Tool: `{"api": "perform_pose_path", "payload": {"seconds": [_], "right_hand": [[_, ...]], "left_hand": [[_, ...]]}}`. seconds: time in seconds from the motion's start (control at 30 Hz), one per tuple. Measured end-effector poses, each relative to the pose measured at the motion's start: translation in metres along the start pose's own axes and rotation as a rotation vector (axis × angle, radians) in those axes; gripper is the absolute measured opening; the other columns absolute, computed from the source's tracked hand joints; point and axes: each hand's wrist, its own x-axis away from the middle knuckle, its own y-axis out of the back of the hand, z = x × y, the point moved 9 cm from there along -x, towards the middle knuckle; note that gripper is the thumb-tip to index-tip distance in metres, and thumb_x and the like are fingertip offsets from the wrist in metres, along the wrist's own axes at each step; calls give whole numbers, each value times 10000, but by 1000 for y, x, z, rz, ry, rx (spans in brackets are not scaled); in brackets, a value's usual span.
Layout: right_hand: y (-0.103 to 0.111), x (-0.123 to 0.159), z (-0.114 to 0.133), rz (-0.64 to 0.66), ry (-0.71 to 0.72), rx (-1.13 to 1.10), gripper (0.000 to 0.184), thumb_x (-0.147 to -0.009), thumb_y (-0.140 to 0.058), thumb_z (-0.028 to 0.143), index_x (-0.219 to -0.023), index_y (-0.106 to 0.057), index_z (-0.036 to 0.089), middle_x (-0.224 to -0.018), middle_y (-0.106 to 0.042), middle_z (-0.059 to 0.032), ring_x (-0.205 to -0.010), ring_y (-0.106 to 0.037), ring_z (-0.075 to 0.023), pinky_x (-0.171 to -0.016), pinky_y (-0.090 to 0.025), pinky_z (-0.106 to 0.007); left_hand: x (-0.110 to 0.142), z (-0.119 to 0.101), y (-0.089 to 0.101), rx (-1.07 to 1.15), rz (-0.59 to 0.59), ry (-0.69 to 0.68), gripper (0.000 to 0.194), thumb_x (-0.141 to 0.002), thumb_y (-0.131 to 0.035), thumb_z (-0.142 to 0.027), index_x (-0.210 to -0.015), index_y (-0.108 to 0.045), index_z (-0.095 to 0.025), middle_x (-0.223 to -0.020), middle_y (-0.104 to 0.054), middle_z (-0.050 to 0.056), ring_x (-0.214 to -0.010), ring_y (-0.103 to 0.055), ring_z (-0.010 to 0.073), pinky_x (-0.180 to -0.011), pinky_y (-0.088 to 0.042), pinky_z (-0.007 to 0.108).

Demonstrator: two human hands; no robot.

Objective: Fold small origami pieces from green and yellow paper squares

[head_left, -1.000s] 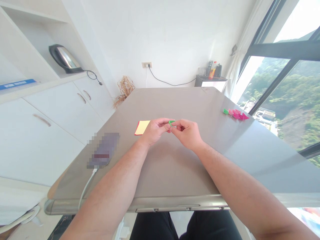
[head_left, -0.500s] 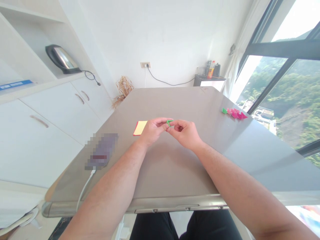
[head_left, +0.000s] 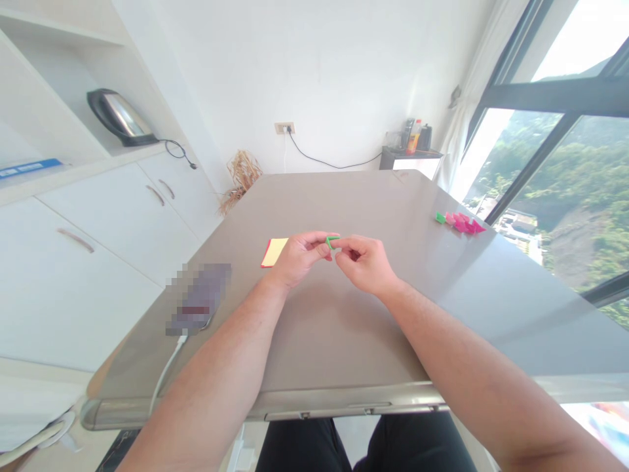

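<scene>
Both hands meet above the middle of the grey table (head_left: 344, 341). My left hand (head_left: 299, 257) and my right hand (head_left: 366, 262) each pinch a small green folded paper piece (head_left: 331, 240) between fingertips, holding it just over the tabletop. A yellow pad of sticky notes with a red edge (head_left: 274, 252) lies just left of my left hand. Near the right edge of the table, a row of small folded pink pieces with one green piece (head_left: 459, 222) is lined up.
A pixelated phone-like object (head_left: 198, 299) with a white cable lies on the table's left side. White cabinets with a kettle (head_left: 118, 117) stand to the left. A big window is on the right, and a wall socket with a cord at the back.
The hands have stayed together on the green piece, only shifting their fingers slightly. The view has drifted a little.
</scene>
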Motion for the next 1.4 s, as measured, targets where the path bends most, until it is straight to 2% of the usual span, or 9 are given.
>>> {"api": "perform_pose_path", "payload": {"seconds": [0.17,0.27,0.47,0.67,0.77,0.9,1.0,1.2,1.4], "right_hand": [[-2,1,-8,26,-145,-92,282,-734,-571,201,-913,-789,182,-538,-519,51,-510,-426,-94,-541,-397,-257],[1,1,-4,-8,-120,-77,304,-729,-565,190,-928,-795,185,-569,-551,39,-535,-452,-100,-565,-408,-263],[-4,1,-6,55,-123,-42,302,-746,-556,202,-923,-800,193,-559,-528,38,-539,-428,-104,-567,-393,-266],[-4,1,2,67,-16,44,267,-753,-560,185,-880,-795,198,-590,-531,33,-554,-417,-100,-582,-378,-269],[-1,1,-6,32,-123,-17,244,-768,-586,233,-885,-797,193,-570,-529,34,-542,-430,-102,-565,-389,-267],[-9,2,-15,99,-283,-134,268,-766,-626,282,-943,-804,187,-559,-535,38,-517,-440,-100,-527,-390,-265],[-10,2,-17,113,-335,-162,261,-770,-648,309,-941,-809,194,-561,-541,38,-510,-451,-102,-514,-395,-268],[-2,1,-19,9,-312,-106,205,-775,-675,342,-852,-804,203,-529,-502,44,-503,-442,-103,-514,-385,-273],[-2,0,-16,12,-278,-79,197,-780,-662,326,-850,-794,197,-529,-505,47,-509,-439,-101,-522,-386,-273]], "left_hand": [[1,0,2,43,-21,10,328,-804,-808,-371,-1090,-786,-212,-1025,-765,82,-844,-686,176,-822,-548,350],[1,-1,2,72,-26,9,329,-792,-819,-370,-1081,-789,-217,-993,-766,74,-812,-683,165,-808,-550,347],[1,-1,3,21,-32,9,349,-798,-811,-381,-1092,-783,-196,-1023,-772,97,-870,-703,198,-835,-557,368],[1,0,4,-32,-31,8,359,-804,-801,-393,-1102,-780,-193,-1033,-775,97,-877,-708,205,-842,-562,371],[1,0,3,-45,-12,7,361,-820,-787,-398,-1111,-778,-184,-1004,-775,99,-894,-706,211,-853,-561,373],[2,-4,5,-80,-48,-10,353,-816,-790,-393,-1102,-779,-186,-1019,-775,97,-893,-704,207,-844,-562,364],[2,-8,3,-122,-76,-29,350,-814,-787,-402,-1094,-781,-192,-1028,-773,95,-899,-700,207,-834,-566,361],[2,-12,0,-195,-146,-69,358,-827,-763,-430,-1109,-778,-211,-1008,-753,81,-863,-691,196,-802,-570,354],[2,-15,0,-224,-150,-91,340,-838,-747,-432,-1100,-777,-217,-989,-743,71,-858,-682,186,-802,-564,342]]}}
